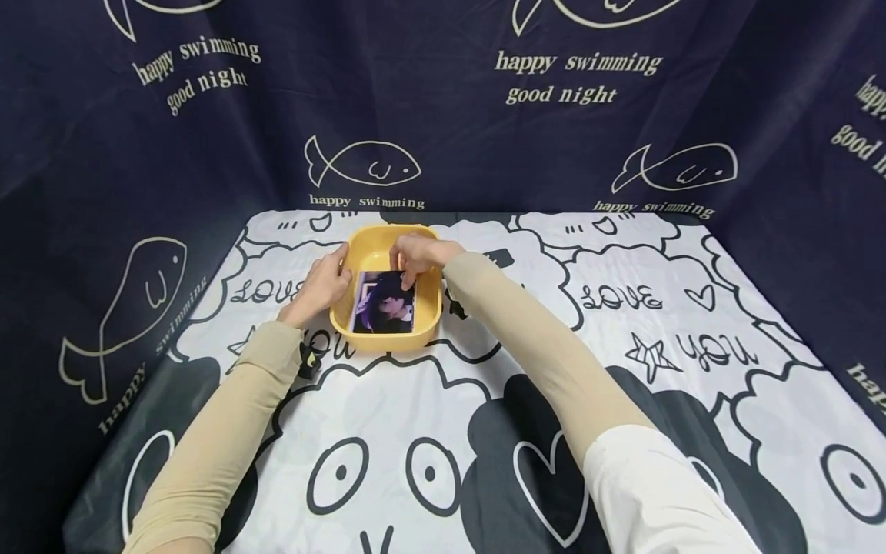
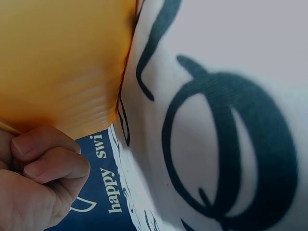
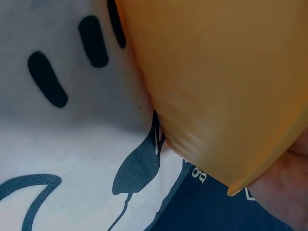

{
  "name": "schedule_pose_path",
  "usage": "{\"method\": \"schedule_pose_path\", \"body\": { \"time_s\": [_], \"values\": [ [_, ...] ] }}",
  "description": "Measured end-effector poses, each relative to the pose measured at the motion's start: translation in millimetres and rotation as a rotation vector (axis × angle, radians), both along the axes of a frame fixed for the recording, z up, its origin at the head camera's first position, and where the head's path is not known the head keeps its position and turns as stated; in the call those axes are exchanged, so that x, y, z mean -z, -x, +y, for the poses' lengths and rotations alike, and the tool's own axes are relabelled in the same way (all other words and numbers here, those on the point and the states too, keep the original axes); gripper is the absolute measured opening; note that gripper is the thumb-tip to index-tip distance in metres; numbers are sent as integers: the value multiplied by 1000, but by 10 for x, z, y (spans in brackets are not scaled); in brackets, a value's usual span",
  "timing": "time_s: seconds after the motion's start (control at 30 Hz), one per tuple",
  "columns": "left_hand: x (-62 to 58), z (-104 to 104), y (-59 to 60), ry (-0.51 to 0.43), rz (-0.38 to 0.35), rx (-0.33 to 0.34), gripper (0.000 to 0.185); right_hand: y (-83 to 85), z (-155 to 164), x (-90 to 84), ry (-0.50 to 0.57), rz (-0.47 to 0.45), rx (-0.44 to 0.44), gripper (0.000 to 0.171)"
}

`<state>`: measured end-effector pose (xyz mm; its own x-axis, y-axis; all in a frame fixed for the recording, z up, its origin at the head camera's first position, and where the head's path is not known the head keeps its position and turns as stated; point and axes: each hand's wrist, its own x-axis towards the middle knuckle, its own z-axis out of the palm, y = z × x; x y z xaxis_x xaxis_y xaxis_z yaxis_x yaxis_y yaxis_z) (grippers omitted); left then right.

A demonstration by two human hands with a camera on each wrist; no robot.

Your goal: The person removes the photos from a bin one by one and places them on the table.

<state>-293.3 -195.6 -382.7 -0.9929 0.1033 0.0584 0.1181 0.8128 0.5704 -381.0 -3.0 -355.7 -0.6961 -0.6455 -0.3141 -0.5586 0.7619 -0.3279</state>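
A yellow plastic box (image 1: 391, 343) with rounded corners stands on the cloth. Inside it is a picture card (image 1: 389, 312) with a dark-haired figure, its left side showing some thickness. My left hand (image 1: 321, 286) holds the box's left rim; in the left wrist view its curled fingers (image 2: 57, 163) lie against the outer wall. Over the right rim my right hand (image 1: 424, 254) reaches in, fingertips at the card's upper right corner in what looks like a pinch. The right wrist view shows mostly the box's outer wall (image 3: 221, 86), which hides those fingertips.
A white cloth (image 1: 388, 408) with black cartoon drawings and lettering covers the table. Dark blue curtains (image 1: 471, 154) with fish prints hang behind and at both sides. Small dark items or prints (image 1: 310, 362) show near the box.
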Motion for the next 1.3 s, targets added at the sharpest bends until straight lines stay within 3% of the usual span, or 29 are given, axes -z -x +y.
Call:
{"method": "schedule_pose_path", "body": {
  "time_s": [0.47, 0.73, 1.3],
  "values": [
    [-3, 25, 7, 7, -1, -26, 62, -15, 41, 15, 140, -57, 36, 38],
    [-5, 31, -1, 1, -3, -26, 61, -22, 40, 26, 159, -10, -10, 39],
    [0, 58, 9, 18, -31, -58, 61, -5, 55, 9, 267, -118, 22, 41]
  ]
}}
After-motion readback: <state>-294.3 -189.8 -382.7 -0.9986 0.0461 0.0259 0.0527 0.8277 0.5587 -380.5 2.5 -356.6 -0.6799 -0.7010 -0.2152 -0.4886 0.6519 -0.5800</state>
